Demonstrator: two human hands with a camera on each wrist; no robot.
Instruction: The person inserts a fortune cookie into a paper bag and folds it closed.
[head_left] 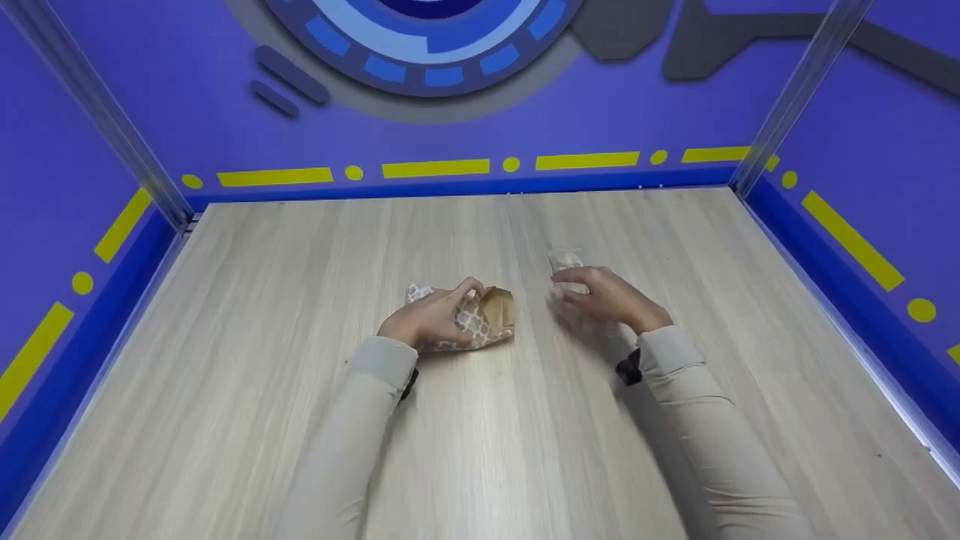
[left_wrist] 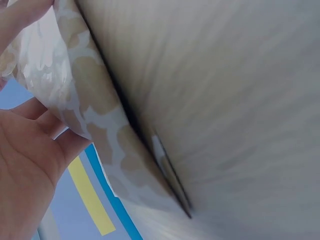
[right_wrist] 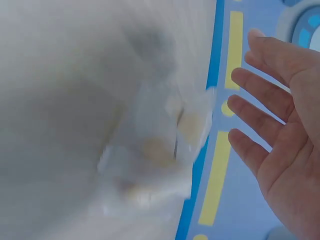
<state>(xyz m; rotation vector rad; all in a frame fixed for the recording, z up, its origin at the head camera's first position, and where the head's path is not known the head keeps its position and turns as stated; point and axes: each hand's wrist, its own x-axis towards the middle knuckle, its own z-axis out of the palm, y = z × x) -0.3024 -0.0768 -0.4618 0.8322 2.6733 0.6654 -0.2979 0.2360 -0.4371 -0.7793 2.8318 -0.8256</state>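
On the wooden tabletop lies a small paper bag (head_left: 474, 324) with a tan-and-white pattern; its brown mouth gapes to the right. My left hand (head_left: 431, 319) grips it from above, thumb on the near side and fingers over the far side. In the left wrist view the patterned bag (left_wrist: 97, 100) slants between thumb and fingers. My right hand (head_left: 611, 298) hovers over small clear packets (head_left: 566, 259) right of the bag. Seen from the right wrist, these packets (right_wrist: 160, 150) hold pale round pieces, blurred, and stand apart from the loosely bent fingers. Their exact number cannot be told.
The wooden table (head_left: 465, 465) spreads around both hands. A purple-blue back wall (head_left: 510, 135) with yellow marks borders its far edge, and similar panels (head_left: 862, 172) rise at the sides. Metal posts (head_left: 799, 90) stand at the far corners.
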